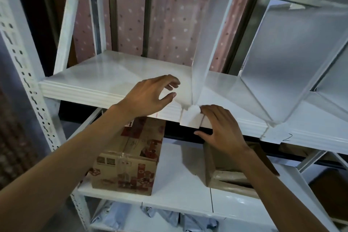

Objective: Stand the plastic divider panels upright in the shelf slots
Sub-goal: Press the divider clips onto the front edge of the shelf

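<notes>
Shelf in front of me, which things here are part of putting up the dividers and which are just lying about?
Part of the job:
- near divider panel
- second divider panel
- white shelf
- left hand
- right hand

Just lying about:
- printed cardboard box
- plain brown box
- plastic-wrapped bundles

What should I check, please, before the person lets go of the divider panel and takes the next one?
1. Divider panel upright on the shelf: ok.
2. Front tab hooked over the shelf edge: ok, it hangs over the front.
3. Right hand on the tab: ok, fingertips touching.
4. Left hand free of the panel: ok, open beside it.
5. Panel's rear end seated: cannot tell.
6. Neighbouring panel standing: ok.
</notes>
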